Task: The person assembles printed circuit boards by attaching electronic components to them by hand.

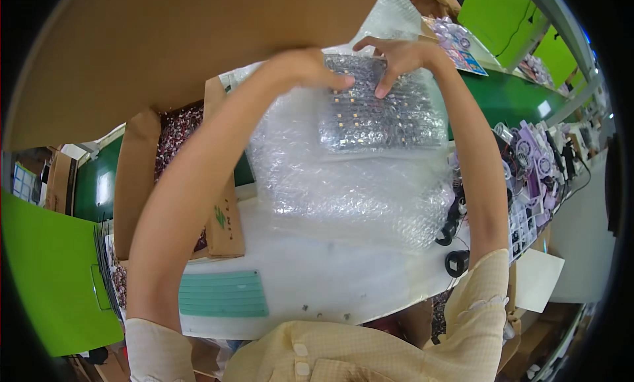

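A flat, dark panel [376, 121] dotted with small yellowish squares lies under clear bubble wrap, on a wide sheet of bubble wrap [343, 200]. At its far edge, my left hand [307, 70] is closed on the wrap; its thumb lies on top and its other fingers are hidden. Just to the right, my right hand [404, 57] pinches the same edge, thumb pressed on the wrapped panel and fingers bent over the far side. More bubble wrap stands up beyond the hands.
A large cardboard sheet [178, 45] fills the upper left. Below it, a cardboard box [223, 233] holds many small reddish pieces. A teal pleated face mask [223, 293] lies on the white table [297, 283]. Black round parts [456, 263] and lilac plastic parts [543, 164] crowd the right.
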### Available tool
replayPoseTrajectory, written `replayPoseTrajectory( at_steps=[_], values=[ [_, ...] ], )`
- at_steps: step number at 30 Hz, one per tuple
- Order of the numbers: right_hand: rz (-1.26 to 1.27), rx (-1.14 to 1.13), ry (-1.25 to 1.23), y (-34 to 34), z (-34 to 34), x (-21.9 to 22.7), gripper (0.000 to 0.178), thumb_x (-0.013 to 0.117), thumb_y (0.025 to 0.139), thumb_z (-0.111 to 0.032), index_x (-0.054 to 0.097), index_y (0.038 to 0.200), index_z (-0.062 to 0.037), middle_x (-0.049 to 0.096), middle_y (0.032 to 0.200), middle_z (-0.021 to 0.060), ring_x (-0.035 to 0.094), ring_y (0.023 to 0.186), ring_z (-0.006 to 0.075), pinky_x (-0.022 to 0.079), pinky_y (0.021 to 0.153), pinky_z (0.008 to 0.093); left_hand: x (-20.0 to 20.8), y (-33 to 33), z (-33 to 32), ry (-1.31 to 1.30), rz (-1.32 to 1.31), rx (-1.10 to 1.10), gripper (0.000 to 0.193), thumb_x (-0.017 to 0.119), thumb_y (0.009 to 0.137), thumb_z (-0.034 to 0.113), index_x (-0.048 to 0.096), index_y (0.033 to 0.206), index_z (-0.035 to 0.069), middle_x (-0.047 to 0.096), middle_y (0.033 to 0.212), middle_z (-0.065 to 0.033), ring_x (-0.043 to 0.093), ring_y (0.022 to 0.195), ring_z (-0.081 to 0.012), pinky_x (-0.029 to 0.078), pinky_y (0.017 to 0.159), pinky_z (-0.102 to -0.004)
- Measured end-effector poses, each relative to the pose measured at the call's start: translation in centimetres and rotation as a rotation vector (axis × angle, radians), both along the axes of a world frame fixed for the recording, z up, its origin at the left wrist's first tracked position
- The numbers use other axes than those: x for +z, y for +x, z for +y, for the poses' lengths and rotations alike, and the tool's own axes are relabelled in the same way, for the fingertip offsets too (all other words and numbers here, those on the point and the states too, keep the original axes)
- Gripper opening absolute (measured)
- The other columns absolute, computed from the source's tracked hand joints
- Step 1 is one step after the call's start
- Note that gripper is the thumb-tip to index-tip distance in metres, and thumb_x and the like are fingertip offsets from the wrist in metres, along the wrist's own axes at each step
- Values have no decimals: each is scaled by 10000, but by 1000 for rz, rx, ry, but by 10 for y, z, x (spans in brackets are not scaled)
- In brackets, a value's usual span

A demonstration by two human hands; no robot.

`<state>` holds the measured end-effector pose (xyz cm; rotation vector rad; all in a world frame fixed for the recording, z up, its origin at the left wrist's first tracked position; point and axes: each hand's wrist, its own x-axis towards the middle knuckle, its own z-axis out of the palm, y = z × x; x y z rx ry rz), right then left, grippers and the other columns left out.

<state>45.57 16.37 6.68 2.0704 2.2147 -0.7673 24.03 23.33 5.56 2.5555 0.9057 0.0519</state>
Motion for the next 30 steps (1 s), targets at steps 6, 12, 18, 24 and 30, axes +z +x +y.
replayPoseTrajectory(
  at_steps=[6,12,18,24,30],
  values=[
    [-20,118,-24,2,-9,4,978,842,530,-388,434,1326,5,568,1252,216,558,1145,295,422,960,351,-23,-19,-29,-417,-449,31,981,868,615,384,395,1365,-38,400,1397,-260,368,1328,-333,322,1072,-376],
    [62,-21,-38,-6,-16,-2,999,861,533,-398,416,1378,-104,553,1239,260,535,1147,405,422,969,417,-36,-25,-25,-518,-358,85,867,875,605,238,456,1300,-66,436,1359,-271,414,1286,-340,338,1050,-373],
    [76,99,-66,-19,-25,-15,1080,850,526,-497,406,1372,7,532,1288,246,528,1185,344,407,992,376,-53,-39,-37,-296,-419,-6,699,811,702,218,482,1282,10,461,1361,-194,407,1294,-302,353,1041,-398],
    [17,-18,272,-32,-55,4,760,815,640,-379,549,1234,13,613,1172,190,579,1087,316,439,938,363,-48,-51,-48,-168,-393,-103,599,657,837,229,422,1354,40,411,1413,-190,376,1318,-327,337,1060,-412],
    [-66,42,376,-58,-151,45,322,741,761,-213,519,849,2,505,679,150,474,590,236,377,550,373,-62,-48,-42,-126,-516,-238,386,522,889,198,526,1241,39,548,1252,-192,515,1155,-343,412,967,-414]
  ],
)
